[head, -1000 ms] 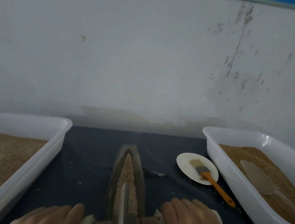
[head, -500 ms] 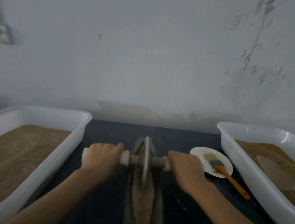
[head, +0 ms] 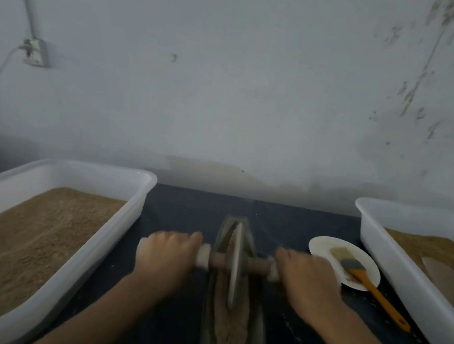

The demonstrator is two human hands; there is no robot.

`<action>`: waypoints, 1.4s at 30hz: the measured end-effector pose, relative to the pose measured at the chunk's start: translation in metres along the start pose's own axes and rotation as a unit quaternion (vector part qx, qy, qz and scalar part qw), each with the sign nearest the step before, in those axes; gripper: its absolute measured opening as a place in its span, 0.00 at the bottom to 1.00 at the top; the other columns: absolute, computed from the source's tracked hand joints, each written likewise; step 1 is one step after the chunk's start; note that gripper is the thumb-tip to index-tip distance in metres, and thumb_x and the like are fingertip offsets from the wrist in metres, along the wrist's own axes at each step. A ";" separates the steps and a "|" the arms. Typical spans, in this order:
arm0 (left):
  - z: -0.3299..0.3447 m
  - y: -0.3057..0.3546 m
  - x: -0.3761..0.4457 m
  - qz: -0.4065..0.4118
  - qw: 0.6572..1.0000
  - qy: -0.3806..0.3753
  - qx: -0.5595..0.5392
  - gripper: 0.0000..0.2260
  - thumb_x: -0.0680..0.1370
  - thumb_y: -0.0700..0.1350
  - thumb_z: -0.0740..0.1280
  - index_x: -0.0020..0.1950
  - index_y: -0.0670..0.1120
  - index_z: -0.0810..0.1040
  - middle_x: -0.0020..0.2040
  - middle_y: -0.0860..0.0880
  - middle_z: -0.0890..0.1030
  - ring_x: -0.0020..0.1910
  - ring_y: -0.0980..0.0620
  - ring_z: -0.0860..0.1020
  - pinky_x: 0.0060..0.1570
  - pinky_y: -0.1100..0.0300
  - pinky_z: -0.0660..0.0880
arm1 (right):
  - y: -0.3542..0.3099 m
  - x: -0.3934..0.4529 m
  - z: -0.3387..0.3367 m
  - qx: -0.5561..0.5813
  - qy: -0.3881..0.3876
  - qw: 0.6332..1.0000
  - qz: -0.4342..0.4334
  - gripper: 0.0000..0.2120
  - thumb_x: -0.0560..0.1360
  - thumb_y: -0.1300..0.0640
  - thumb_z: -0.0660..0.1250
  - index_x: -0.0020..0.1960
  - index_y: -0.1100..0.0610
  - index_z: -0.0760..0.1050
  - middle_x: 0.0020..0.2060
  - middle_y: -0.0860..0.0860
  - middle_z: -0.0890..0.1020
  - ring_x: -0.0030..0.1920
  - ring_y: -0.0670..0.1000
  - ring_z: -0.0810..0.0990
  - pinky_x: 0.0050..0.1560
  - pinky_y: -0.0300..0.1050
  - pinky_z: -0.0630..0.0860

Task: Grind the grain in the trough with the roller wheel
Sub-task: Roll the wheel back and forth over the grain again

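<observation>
1. Two hands work the wheel (head: 235, 263): the left hand (head: 164, 259) is wrapped round the left end of the axle (head: 258, 266), the right hand (head: 305, 279) round the right end. Both are clenched on their white-wrapped grips.
2. The wheel stands upright in the trough (head: 223, 243), in its far half, near the tip that points at the back edge of the bench (head: 183, 214).
3. Grain (head: 229, 334) lies along the trough floor from the wheel toward the near edge; it looks coarse, so grinding is judged under way, not finished.
4. Step in hand: a rolling stroke, at or near its far limit.
5. Next move, as judged: draw the wheel back toward the near edge with even downward pressure on both ends, keeping it upright so the rim stays in the groove and no grain spills.
6. Motion blur hides the finger detail.
</observation>
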State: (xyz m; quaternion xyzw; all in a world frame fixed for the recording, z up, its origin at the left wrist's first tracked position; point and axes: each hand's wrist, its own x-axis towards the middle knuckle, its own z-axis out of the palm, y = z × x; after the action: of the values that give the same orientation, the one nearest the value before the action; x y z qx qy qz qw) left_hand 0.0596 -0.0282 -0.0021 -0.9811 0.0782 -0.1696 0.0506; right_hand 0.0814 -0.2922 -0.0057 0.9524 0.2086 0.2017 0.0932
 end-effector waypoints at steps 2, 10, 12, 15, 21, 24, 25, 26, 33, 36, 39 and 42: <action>0.008 -0.004 0.027 -0.019 1.000 0.013 0.013 0.16 0.74 0.56 0.68 0.46 0.56 0.59 0.46 0.55 0.78 0.38 0.55 0.72 0.38 0.58 0.65 | 0.001 0.031 -0.005 -0.012 0.024 1.000 0.007 0.12 0.69 0.51 0.73 0.46 0.51 0.71 0.39 0.49 0.81 0.36 0.51 0.79 0.33 0.45 0.64; -0.008 0.003 -0.023 0.037 0.999 -0.001 -0.001 0.15 0.72 0.55 0.70 0.50 0.57 0.65 0.39 0.57 0.68 0.36 0.57 0.66 0.39 0.61 0.62 | -0.006 -0.031 -0.017 0.062 -0.089 0.994 0.004 0.10 0.73 0.47 0.67 0.49 0.45 0.67 0.44 0.45 0.78 0.41 0.47 0.77 0.40 0.44 0.72; -0.018 0.007 -0.057 0.085 0.996 0.011 -0.012 0.20 0.63 0.55 0.76 0.47 0.57 0.68 0.34 0.57 0.68 0.32 0.58 0.67 0.36 0.63 0.60 | -0.012 -0.057 -0.032 0.048 -0.115 0.992 -0.023 0.12 0.70 0.45 0.69 0.47 0.45 0.68 0.41 0.45 0.77 0.39 0.47 0.77 0.37 0.43 0.69; -0.024 0.009 -0.079 0.125 0.990 0.046 -0.047 0.24 0.46 0.53 0.81 0.36 0.56 0.73 0.26 0.56 0.71 0.23 0.58 0.71 0.28 0.65 0.61 | -0.019 -0.063 -0.054 0.016 -0.091 0.995 -0.024 0.17 0.61 0.43 0.75 0.42 0.48 0.72 0.36 0.50 0.78 0.33 0.49 0.78 0.31 0.44 0.67; -0.006 0.006 -0.009 0.028 0.999 0.002 0.043 0.13 0.73 0.54 0.69 0.50 0.57 0.66 0.44 0.56 0.77 0.40 0.56 0.77 0.38 0.60 0.66 | -0.010 -0.012 -0.022 0.049 -0.090 0.994 0.047 0.12 0.74 0.46 0.66 0.52 0.48 0.67 0.48 0.46 0.79 0.46 0.51 0.79 0.40 0.46 0.69; 0.006 -0.001 0.037 0.018 0.996 0.046 0.079 0.09 0.74 0.52 0.66 0.45 0.54 0.66 0.42 0.53 0.79 0.40 0.49 0.80 0.35 0.57 0.66 | -0.002 0.026 0.004 0.037 -0.047 0.995 0.082 0.08 0.76 0.49 0.64 0.52 0.51 0.68 0.48 0.49 0.81 0.46 0.54 0.80 0.39 0.46 0.67; 0.008 -0.003 0.046 0.014 0.997 0.044 0.069 0.10 0.74 0.52 0.66 0.44 0.54 0.64 0.41 0.52 0.79 0.40 0.49 0.79 0.34 0.57 0.65 | -0.002 0.033 0.005 0.021 -0.027 0.996 0.081 0.08 0.75 0.51 0.66 0.51 0.51 0.69 0.46 0.50 0.81 0.44 0.55 0.80 0.36 0.46 0.65; 0.011 -0.006 0.049 0.009 0.997 0.040 0.058 0.11 0.74 0.53 0.66 0.44 0.53 0.63 0.40 0.53 0.78 0.38 0.49 0.78 0.34 0.57 0.64 | -0.003 0.035 0.005 -0.004 -0.009 0.998 0.065 0.09 0.73 0.53 0.68 0.49 0.52 0.70 0.43 0.51 0.82 0.40 0.55 0.81 0.33 0.45 0.62; -0.002 0.000 -0.042 0.033 0.999 0.025 -0.013 0.20 0.69 0.54 0.73 0.42 0.59 0.60 0.34 0.58 0.70 0.30 0.59 0.67 0.31 0.62 0.62 | -0.019 -0.027 -0.036 -0.009 0.001 1.000 -0.029 0.14 0.64 0.57 0.75 0.44 0.54 0.72 0.38 0.50 0.80 0.35 0.53 0.79 0.31 0.45 0.66; -0.023 0.004 -0.090 0.089 0.994 0.040 -0.049 0.28 0.53 0.51 0.81 0.38 0.59 0.62 0.28 0.60 0.68 0.24 0.61 0.65 0.26 0.66 0.57 | -0.029 -0.073 -0.055 0.025 0.082 0.995 -0.050 0.20 0.48 0.60 0.80 0.33 0.54 0.73 0.26 0.49 0.74 0.24 0.50 0.72 0.23 0.44 0.67; -0.025 0.000 -0.096 0.084 0.995 0.007 -0.052 0.25 0.52 0.50 0.80 0.35 0.57 0.66 0.26 0.59 0.69 0.21 0.58 0.70 0.22 0.65 0.57 | -0.028 -0.074 -0.052 0.040 0.066 0.996 -0.048 0.19 0.48 0.60 0.79 0.32 0.53 0.72 0.25 0.49 0.73 0.23 0.50 0.71 0.23 0.43 0.65; -0.014 0.004 -0.059 0.046 0.999 0.005 0.029 0.18 0.66 0.55 0.74 0.42 0.57 0.64 0.35 0.57 0.75 0.31 0.57 0.74 0.29 0.60 0.65 | -0.021 -0.036 -0.037 0.008 -0.020 1.000 -0.020 0.14 0.64 0.55 0.75 0.44 0.52 0.73 0.38 0.49 0.80 0.36 0.52 0.79 0.31 0.46 0.66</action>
State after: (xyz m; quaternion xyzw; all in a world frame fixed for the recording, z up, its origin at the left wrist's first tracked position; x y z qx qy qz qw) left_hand -0.0006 -0.0230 -0.0087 -0.9737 0.1187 -0.1743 0.0862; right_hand 0.0281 -0.2857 0.0096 0.9526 0.2278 0.1787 0.0934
